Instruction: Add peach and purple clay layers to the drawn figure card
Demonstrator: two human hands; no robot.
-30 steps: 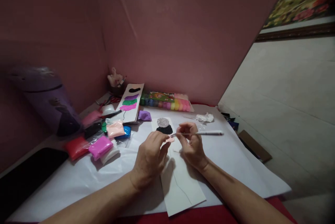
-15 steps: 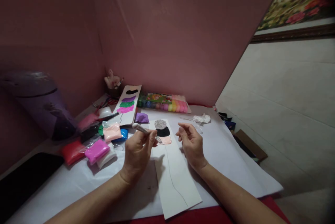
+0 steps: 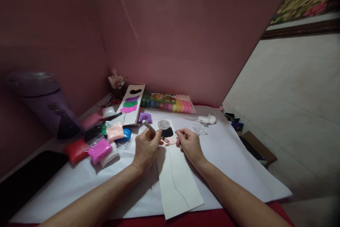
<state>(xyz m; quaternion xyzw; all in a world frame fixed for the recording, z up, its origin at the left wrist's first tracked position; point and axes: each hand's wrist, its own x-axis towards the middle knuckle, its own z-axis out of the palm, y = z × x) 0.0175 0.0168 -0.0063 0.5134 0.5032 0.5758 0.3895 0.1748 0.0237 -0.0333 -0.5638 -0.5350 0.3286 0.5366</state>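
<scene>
My left hand (image 3: 146,147) is closed round the pale handle of a fork (image 3: 150,126). Its tines rest on or just above the peach clay patch (image 3: 170,141) on a long white card (image 3: 179,181). Over that patch sit a black clay patch (image 3: 168,132) and a textured grey one (image 3: 163,124); a thin pencil line runs down the card below them. By the card's right edge is my right hand (image 3: 189,145), fingers curled in and thumb close to the index finger. Whether anything is between those fingertips cannot be made out.
Clay packets, among them a magenta one (image 3: 100,151) and a red one (image 3: 77,150), lie left. Behind are a second card (image 3: 130,113) with coloured patches, a purple piece (image 3: 145,117) and a clay set (image 3: 168,102). Crumpled white tissue (image 3: 207,119) and clear plastic (image 3: 199,130) lie right.
My left hand has moved right and the fork's tines now show over the peach patch. My right hand has come slightly left and down, nearer the patch. The view has shifted a little.
</scene>
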